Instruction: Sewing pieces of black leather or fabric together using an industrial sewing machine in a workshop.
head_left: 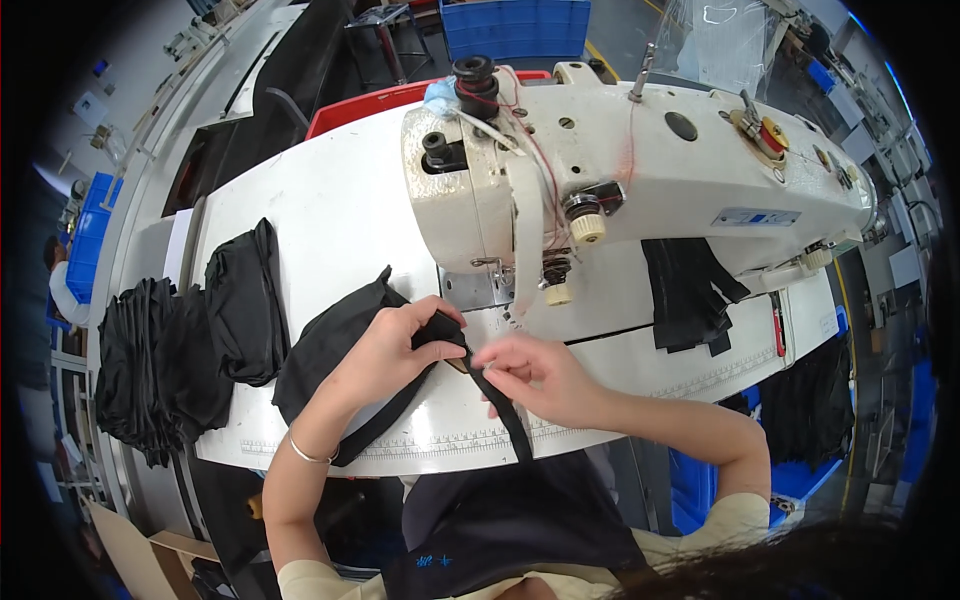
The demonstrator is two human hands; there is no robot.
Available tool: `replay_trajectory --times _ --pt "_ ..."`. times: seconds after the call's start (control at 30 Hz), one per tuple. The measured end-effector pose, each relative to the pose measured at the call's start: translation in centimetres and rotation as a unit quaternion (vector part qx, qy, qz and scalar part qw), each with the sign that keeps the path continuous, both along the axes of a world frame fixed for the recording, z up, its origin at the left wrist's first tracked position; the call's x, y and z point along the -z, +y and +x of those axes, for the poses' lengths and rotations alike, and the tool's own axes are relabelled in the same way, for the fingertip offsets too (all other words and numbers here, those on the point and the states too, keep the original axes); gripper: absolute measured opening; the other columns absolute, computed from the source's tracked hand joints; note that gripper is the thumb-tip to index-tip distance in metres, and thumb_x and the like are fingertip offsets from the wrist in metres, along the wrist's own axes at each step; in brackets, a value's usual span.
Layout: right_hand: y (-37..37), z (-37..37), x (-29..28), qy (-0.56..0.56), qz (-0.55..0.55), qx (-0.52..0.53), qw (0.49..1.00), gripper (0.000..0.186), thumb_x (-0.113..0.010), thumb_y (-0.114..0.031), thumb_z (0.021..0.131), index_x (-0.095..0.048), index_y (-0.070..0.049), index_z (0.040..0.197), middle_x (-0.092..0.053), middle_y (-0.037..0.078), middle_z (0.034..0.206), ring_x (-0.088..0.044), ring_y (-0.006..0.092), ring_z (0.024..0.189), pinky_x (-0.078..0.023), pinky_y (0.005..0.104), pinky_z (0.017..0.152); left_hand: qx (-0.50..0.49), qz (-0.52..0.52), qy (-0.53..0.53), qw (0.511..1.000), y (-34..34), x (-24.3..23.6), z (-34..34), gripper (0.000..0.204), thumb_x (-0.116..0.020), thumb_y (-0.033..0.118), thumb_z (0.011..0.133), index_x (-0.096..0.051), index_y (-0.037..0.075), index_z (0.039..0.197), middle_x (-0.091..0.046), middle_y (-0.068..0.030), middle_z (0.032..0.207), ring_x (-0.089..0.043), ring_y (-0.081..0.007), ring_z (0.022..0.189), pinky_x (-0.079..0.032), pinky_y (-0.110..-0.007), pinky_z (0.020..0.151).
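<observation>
My left hand (405, 345) is closed on a black fabric piece (335, 325) just in front of the sewing machine's needle area. The fabric spreads out to the left under my wrist and forearm. A narrow black strip (505, 410) runs from between my hands down over the table's front edge. At the strip's upper part, my right hand (535, 375) has thumb and forefinger pinched together; what lies between the fingertips is too small to make out. The white sewing machine (640, 150) stands right behind both hands, its metal needle plate (475, 290) beyond my left fingers.
Black fabric stacks (165, 360) and a folded black pile (245, 305) lie at the left. More black strips (690, 295) rest under the machine arm, near a red-handled tool (778, 325). A ruler scale (690, 375) follows the front edge. Blue bins (515, 28) stand beyond the table.
</observation>
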State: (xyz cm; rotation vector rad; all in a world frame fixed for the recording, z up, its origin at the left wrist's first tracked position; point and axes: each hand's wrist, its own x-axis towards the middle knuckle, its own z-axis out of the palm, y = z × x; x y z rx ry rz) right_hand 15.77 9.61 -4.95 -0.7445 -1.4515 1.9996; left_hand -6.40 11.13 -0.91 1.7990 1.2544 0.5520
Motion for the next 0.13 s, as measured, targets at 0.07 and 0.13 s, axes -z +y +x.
replay_trajectory --times 0.07,0.13 --pt "0.2 0.8 1.7 -0.042 0.234 -0.018 0.971 0.027 -0.055 -0.006 0.093 -0.053 -0.005 0.120 -0.067 0.009 0.092 -0.067 0.0162 0.084 -0.053 0.0306 0.075 0.030 -0.009 -0.027 0.999 0.0 -0.7 0.5 0.023 -0.061 0.002 0.087 -0.054 0.001 0.109 -0.065 -0.0143 0.086 -0.064 -0.0219 0.076 -0.047 -0.032 0.074" --pt "0.1 1.0 2.5 -0.095 0.575 0.032 0.812 0.029 -0.056 -0.016 0.095 -0.054 -0.014 0.124 -0.067 0.005 0.103 -0.067 0.0264 0.091 -0.054 0.0352 0.079 0.029 -0.068 0.006 0.997 -0.1 -1.0 0.4 0.030 -0.056 0.005 0.091 -0.049 0.006 0.120 -0.063 -0.0160 0.102 -0.056 -0.0235 0.110 -0.039 -0.035 0.091"
